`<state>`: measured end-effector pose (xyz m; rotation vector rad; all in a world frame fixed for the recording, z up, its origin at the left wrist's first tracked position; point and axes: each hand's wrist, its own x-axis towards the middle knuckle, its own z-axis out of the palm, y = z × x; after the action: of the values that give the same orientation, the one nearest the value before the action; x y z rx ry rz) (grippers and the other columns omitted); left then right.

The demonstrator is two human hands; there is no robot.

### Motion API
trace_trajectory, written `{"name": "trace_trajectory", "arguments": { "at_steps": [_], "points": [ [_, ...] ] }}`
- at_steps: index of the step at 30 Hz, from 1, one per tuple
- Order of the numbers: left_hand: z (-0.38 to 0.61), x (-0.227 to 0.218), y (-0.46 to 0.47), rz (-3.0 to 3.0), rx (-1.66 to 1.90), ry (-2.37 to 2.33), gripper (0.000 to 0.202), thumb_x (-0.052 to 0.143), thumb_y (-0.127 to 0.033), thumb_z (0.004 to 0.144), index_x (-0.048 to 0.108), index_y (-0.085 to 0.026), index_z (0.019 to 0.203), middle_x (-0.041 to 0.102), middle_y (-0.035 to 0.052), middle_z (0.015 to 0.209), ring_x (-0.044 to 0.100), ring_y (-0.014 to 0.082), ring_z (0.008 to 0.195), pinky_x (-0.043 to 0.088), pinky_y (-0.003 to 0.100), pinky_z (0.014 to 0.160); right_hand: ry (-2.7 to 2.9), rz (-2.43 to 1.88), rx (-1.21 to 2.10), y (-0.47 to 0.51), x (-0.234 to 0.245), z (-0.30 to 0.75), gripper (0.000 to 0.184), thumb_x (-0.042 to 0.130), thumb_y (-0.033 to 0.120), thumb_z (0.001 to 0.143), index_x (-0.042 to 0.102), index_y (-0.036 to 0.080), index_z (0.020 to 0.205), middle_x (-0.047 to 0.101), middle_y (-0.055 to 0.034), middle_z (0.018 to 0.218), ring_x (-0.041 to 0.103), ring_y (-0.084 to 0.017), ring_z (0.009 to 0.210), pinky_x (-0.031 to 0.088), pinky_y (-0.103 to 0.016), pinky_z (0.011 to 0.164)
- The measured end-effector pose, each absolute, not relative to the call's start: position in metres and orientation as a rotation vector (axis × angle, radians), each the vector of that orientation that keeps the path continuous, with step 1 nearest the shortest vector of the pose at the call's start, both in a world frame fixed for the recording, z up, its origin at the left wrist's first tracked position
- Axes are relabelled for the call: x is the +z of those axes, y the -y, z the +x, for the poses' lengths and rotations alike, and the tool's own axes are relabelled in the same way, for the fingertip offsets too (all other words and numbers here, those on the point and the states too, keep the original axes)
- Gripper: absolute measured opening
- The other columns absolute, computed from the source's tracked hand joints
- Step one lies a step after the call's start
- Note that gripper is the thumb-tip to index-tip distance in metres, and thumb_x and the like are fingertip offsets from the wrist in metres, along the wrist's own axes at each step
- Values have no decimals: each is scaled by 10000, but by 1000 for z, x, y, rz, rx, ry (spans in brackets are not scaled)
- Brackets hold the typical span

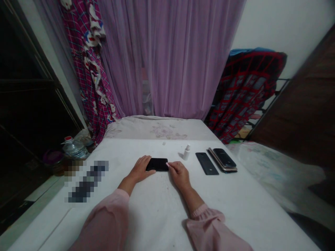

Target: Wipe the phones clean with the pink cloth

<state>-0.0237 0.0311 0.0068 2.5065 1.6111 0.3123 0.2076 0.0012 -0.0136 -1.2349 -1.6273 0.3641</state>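
A black phone (157, 164) lies flat on the white table (157, 209) in front of me. My left hand (141, 168) rests on the table with its fingers flat against the phone's left end. My right hand (179, 173) sits at the phone's right end, fingers curled, with something small and pale pinched at the fingertips that I cannot make out. Both arms wear pink sleeves.
A small white spray bottle (186, 152) stands just right of the phone. Further right lie a black phone (206, 163) and a stack of two phones (223, 159). A tiny white cap (164, 143) lies behind. A water jug (74, 147) stands left of the table; purple curtain (167, 55) behind.
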Motion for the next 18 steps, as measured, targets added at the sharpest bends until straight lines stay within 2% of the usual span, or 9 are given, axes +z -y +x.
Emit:
{"name": "trace_trajectory", "arguments": {
  "at_steps": [6, 10, 18],
  "points": [
    [-26, -3, -35, 2538, 448, -1584, 637, 522, -519, 899, 418, -119, 1384, 487, 192, 1438, 390, 330, 1380, 282, 510, 1146, 1817, -1332, 282, -15, -11, 199, 199, 612, 175, 846, 776, 276, 893, 693, -47, 817, 630, -189, 809, 503, -294, 721],
    [-24, -10, -40, 2548, 492, -1602, 618, 512, -525, 908, 417, -135, 1377, 494, 192, 1431, 390, 336, 1380, 285, 540, 1139, 1810, -1399, 269, -37, -11, 196, 183, 617, 201, 852, 780, 278, 890, 685, -48, 819, 624, -182, 776, 495, -278, 687],
    [-20, -16, -51, 2567, 551, -1649, 627, 541, -514, 902, 424, -107, 1365, 512, 189, 1410, 422, 333, 1351, 283, 510, 1147, 1754, -1487, 275, -72, -13, 192, 249, 590, 115, 825, 779, 251, 914, 690, -54, 858, 639, -195, 818, 502, -303, 741]
  ]
}}
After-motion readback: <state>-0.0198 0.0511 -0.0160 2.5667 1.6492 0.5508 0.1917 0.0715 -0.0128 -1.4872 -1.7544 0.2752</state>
